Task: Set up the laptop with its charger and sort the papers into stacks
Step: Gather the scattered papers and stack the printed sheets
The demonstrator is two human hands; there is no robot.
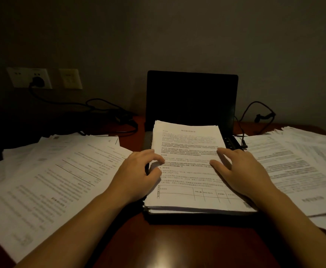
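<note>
An open black laptop [192, 97] with a dark screen stands at the middle of the desk. A thick stack of printed papers [189, 171] lies on its keyboard and hides most of it. My left hand [137, 175] curls at the stack's left edge, fingertips on the top sheet and thumb at the side. My right hand [241, 171] rests flat on the stack's right half with fingers spread. The charger plug [38, 81] sits in a wall socket. Its cable [108, 107] runs along the back of the desk, and a cable end [244, 145] lies by the laptop's right side.
Loose sheets are fanned out over the left of the desk [57, 176], and another spread of papers [297, 167] covers the right. Bare reddish wood [177, 246] shows in front of the laptop. A second wall plate [70, 78] is beside the socket.
</note>
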